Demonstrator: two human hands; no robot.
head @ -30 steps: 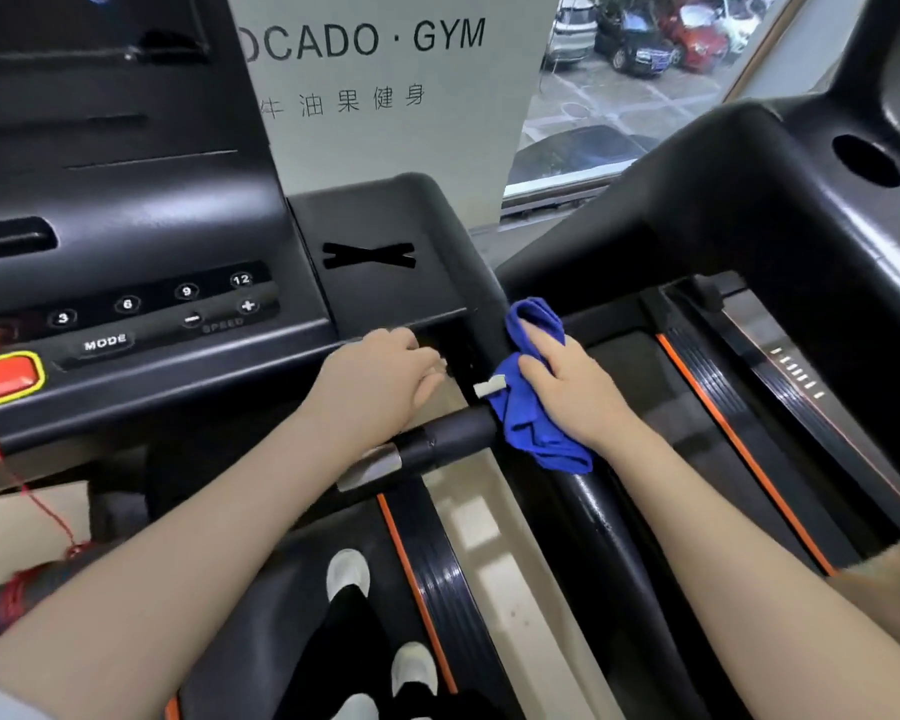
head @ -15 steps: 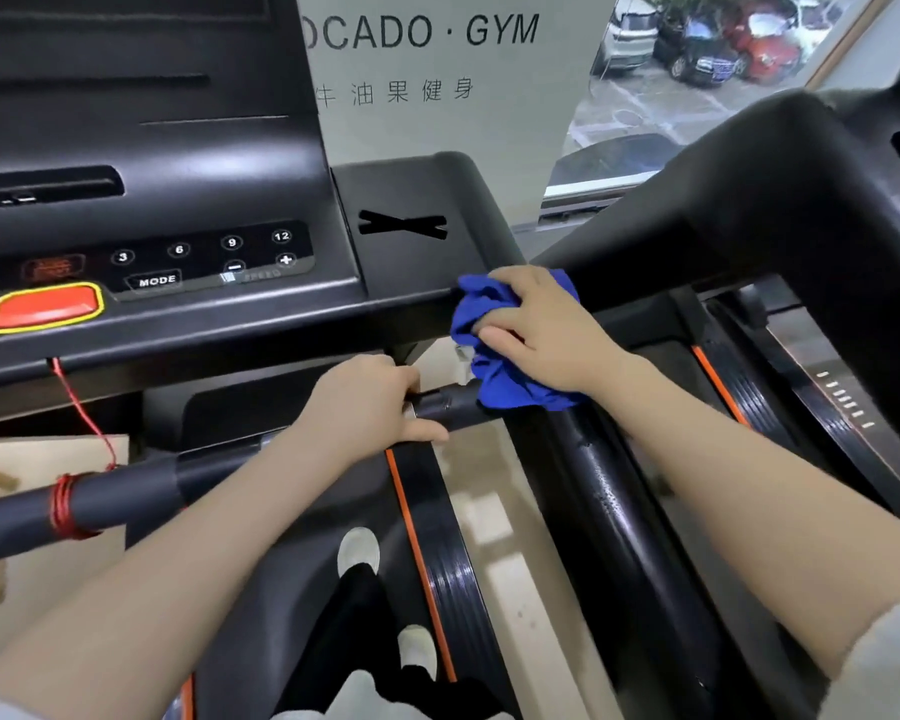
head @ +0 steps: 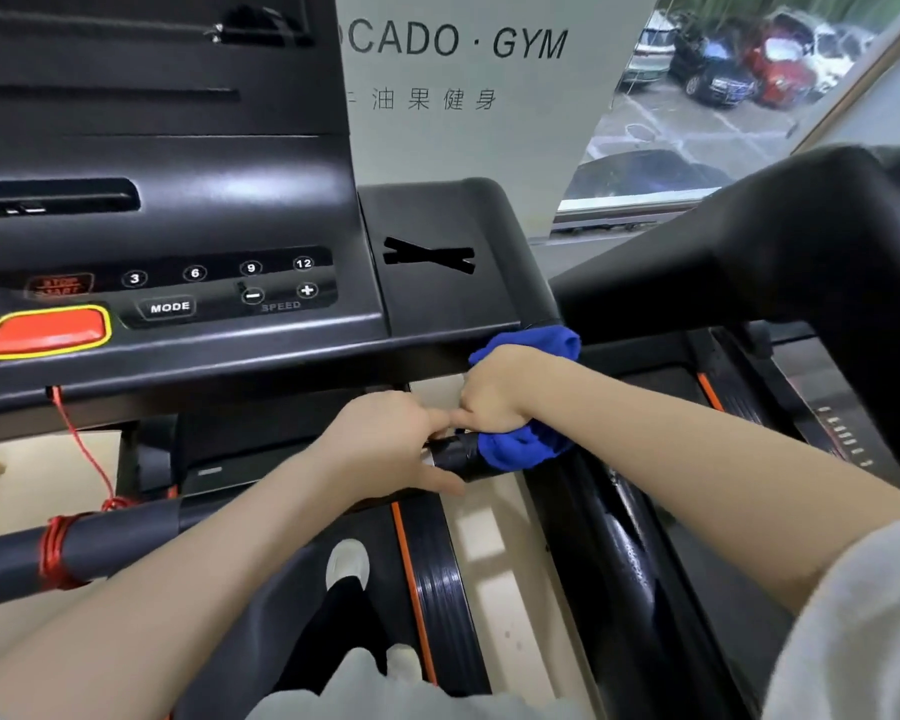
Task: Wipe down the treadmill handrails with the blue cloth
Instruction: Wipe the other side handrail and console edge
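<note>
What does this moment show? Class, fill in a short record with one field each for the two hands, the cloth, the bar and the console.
right hand: grips the blue cloth, pressed on the bar's end
left hand: holds the front handrail bar beside it
blue cloth: bunched, partly under the hand
front handrail bar: dark, red cord wound round it
console: red button, MODE key

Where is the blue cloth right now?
In the head view, right of centre: the blue cloth is bunched in the right hand, against the handrail below the console's right corner.

Console (head: 178, 324) overhangs crossbar (head: 453, 454) closely from above; red cord (head: 55, 558) wraps bar's left end; open gap below bar, over belt (head: 437, 589).
</note>
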